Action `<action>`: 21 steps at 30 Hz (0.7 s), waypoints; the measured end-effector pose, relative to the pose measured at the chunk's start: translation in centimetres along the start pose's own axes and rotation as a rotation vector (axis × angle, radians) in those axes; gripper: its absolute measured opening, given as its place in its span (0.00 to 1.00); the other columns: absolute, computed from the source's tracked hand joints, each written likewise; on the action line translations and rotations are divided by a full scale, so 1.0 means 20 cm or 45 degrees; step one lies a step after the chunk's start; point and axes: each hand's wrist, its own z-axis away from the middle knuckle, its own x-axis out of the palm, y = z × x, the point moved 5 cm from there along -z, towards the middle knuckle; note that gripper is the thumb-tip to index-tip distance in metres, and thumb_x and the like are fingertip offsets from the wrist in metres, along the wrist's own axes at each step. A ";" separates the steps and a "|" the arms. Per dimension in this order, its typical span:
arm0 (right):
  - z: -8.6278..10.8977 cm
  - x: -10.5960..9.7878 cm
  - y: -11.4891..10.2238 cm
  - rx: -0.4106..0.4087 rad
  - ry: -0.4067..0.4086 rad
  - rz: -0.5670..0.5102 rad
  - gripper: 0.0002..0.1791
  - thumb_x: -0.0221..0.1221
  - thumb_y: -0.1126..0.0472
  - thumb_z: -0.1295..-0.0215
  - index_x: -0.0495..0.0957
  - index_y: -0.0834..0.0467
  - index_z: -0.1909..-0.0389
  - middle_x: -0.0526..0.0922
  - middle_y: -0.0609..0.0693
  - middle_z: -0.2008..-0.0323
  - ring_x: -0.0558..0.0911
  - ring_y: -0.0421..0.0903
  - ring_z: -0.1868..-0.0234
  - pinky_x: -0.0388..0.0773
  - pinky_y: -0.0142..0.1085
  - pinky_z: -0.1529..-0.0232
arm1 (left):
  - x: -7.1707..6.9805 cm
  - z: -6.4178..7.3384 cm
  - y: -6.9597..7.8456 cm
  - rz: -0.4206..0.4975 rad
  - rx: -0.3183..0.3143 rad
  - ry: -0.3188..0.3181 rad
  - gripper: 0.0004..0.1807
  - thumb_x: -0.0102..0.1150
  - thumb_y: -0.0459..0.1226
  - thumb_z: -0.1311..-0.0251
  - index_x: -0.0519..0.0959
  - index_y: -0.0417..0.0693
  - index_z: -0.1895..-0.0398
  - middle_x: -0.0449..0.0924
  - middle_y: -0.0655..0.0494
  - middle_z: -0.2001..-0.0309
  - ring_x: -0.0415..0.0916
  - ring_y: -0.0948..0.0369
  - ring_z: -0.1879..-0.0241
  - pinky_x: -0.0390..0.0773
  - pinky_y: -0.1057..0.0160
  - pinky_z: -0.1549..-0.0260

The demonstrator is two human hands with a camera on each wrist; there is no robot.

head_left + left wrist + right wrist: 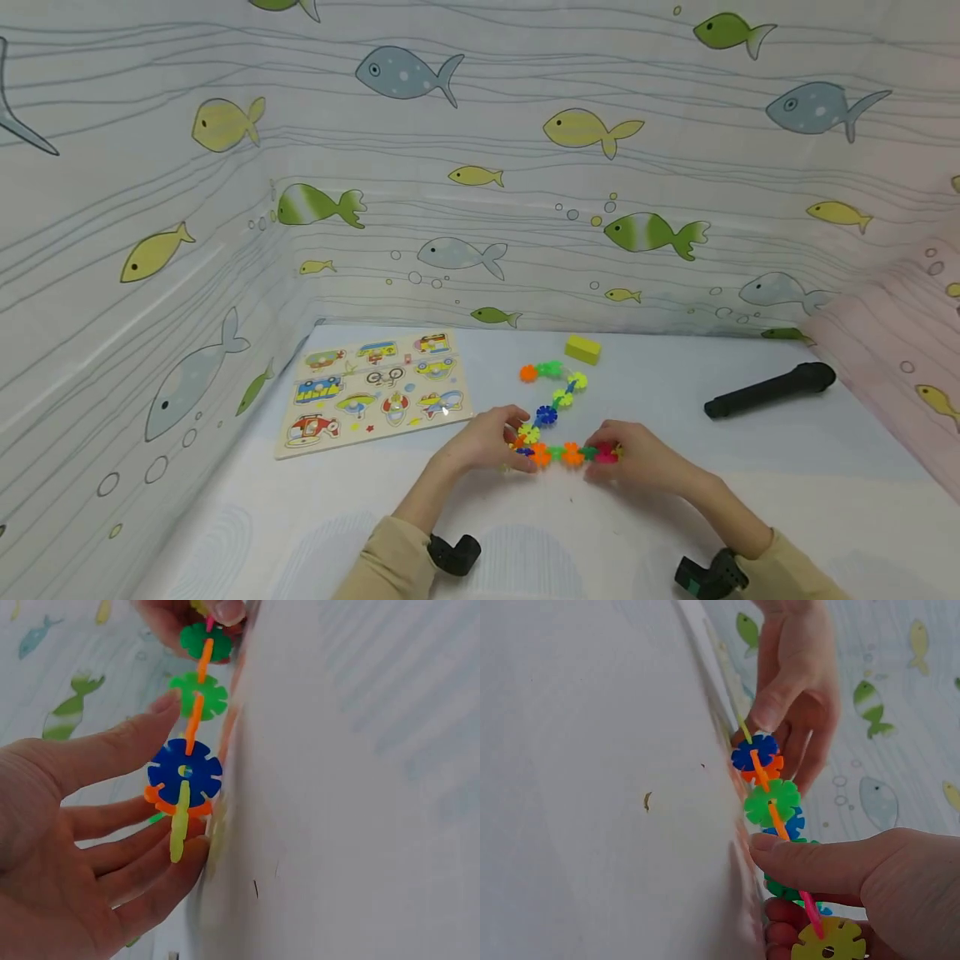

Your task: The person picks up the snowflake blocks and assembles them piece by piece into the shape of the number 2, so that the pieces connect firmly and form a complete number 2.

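Note:
A chain of colourful notched plastic snowflake discs (573, 454) lies on the table, curving away from the front row to an orange disc (528, 373) at its far end. My left hand (491, 440) holds the chain at its left bend. In the left wrist view, the thumb reaches a light green disc, and the fingers curve behind a blue disc (161, 774) and an orange one. My right hand (637, 454) pinches the chain's right end. Its thumb lies over a green disc in the right wrist view, beside a pink disc (810, 911) and a yellow disc (847, 946).
A wooden puzzle board with vehicle pictures (386, 383) lies at the left. Behind the chain sits a yellow block (582, 350). A black microphone-like object (772, 390) rests at the right. Fish-patterned cloth walls (525, 275) enclose the white table.

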 end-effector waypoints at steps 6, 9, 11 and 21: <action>0.00 -0.01 -0.01 -0.050 0.009 -0.009 0.09 0.71 0.53 0.43 0.87 0.50 0.63 0.75 0.42 0.71 0.72 0.39 0.68 0.70 0.30 0.68 | 0.00 0.00 0.00 -0.056 -0.008 0.001 0.37 0.79 0.38 0.53 0.74 0.47 0.37 0.80 0.51 0.46 0.77 0.54 0.49 0.78 0.51 0.46; 0.00 -0.01 -0.01 -0.071 0.011 -0.006 0.08 0.70 0.53 0.41 0.87 0.50 0.62 0.74 0.41 0.71 0.72 0.38 0.68 0.71 0.30 0.68 | 0.00 0.01 0.01 -0.069 0.003 -0.001 0.35 0.79 0.36 0.52 0.75 0.46 0.38 0.80 0.51 0.46 0.77 0.54 0.49 0.78 0.51 0.46; 0.00 -0.01 -0.01 -0.079 0.013 -0.001 0.08 0.70 0.53 0.41 0.87 0.50 0.62 0.74 0.41 0.71 0.72 0.38 0.68 0.71 0.30 0.67 | -0.01 0.01 0.02 -0.063 0.011 -0.006 0.34 0.78 0.35 0.52 0.75 0.45 0.39 0.80 0.50 0.47 0.77 0.53 0.49 0.78 0.50 0.46; 0.01 -0.03 0.00 -0.064 -0.012 0.013 0.11 0.69 0.50 0.40 0.86 0.49 0.59 0.75 0.41 0.69 0.72 0.39 0.66 0.72 0.30 0.66 | 0.00 0.00 0.03 -0.085 0.026 -0.019 0.32 0.74 0.33 0.48 0.74 0.43 0.38 0.79 0.49 0.46 0.76 0.53 0.49 0.77 0.50 0.45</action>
